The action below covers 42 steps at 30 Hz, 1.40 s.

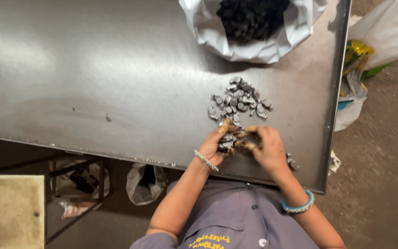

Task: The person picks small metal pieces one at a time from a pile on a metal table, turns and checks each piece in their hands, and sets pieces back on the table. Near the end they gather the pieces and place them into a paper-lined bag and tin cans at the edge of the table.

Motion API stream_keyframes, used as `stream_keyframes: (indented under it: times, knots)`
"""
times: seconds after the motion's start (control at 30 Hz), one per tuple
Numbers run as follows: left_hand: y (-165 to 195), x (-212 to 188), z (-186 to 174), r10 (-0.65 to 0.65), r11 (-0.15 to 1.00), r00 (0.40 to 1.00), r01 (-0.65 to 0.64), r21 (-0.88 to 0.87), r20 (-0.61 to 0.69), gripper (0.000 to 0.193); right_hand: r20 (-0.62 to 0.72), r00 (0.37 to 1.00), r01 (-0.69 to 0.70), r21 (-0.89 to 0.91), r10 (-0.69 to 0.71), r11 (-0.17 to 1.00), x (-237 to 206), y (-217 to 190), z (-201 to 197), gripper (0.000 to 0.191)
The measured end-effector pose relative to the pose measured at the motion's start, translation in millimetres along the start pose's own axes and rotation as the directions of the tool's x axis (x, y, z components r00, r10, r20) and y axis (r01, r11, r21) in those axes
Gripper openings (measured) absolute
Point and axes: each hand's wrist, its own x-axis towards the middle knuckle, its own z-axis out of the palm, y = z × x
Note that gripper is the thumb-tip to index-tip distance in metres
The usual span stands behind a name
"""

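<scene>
A brushed steel desk (93,78) fills most of the view, its near edge running across just above the person's grey shirt. At the far edge stands an open white plastic bag (254,46), its mouth rolled down around a heap of small black parts (249,16). Off the desk's right side, on the dirt floor, lie more bags (383,32) and some crumpled wrappers. Below the desk on the left sit a tan block (10,207) and a small grey bag (144,184). Near the front right of the desk lies a loose pile of small grey metal pieces (240,99) (round-headed, short-stemmed, as far as can be made out), spread flat and touching one another. Just in front of that pile the two hands meet over the desk. The left hand (215,145), a silver bangle at its wrist, and the right hand (268,147), a turquoise bangle further up its arm, have their fingers (225,125) curled around a small clutch of the same metal pieces (229,140), held between them. One stray piece (292,162) lies beside the right wrist.
</scene>
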Motion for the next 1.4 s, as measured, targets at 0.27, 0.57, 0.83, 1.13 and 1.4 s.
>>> stream_keyframes:
  times: [0.27, 0.57, 0.83, 1.13, 1.4]
  knots:
    - [110.2, 118.5, 130.5, 0.435, 0.882, 0.889, -0.388, -0.267, 0.146, 0.060, 0.008, 1.000, -0.001, -0.231, 0.003, 0.973, -2.3, -32.6, 16.9, 0.048]
    - [124.1, 118.3, 103.3, 0.566, 0.638, 0.748, -0.664, 0.390, 0.348, 0.061, -0.030, 0.998, -0.050, -0.116, 0.047, 0.992, -2.8, -10.5, 22.6, 0.035]
    - [105.8, 25.0, 28.1, 0.497, -0.152, 0.860, -0.051, 0.987, 0.120, 0.103, 0.249, 0.945, -0.317, 0.855, 0.210, 0.411, -13.7, 53.8, 25.7, 0.027]
    - [58.7, 23.5, 9.4, 0.404, -0.120, 0.907, -0.078, 0.990, 0.121, 0.104, 0.587, 0.789, -0.458, 0.759, 0.183, -0.462, -43.0, 95.4, 17.6, 0.034]
    - [12.6, -1.6, 11.2, 0.537, -0.232, 0.739, -0.334, 0.913, 0.407, 0.087, 0.608, 0.752, -0.496, 0.776, 0.255, -0.389, -46.6, 99.2, 17.2, 0.038]
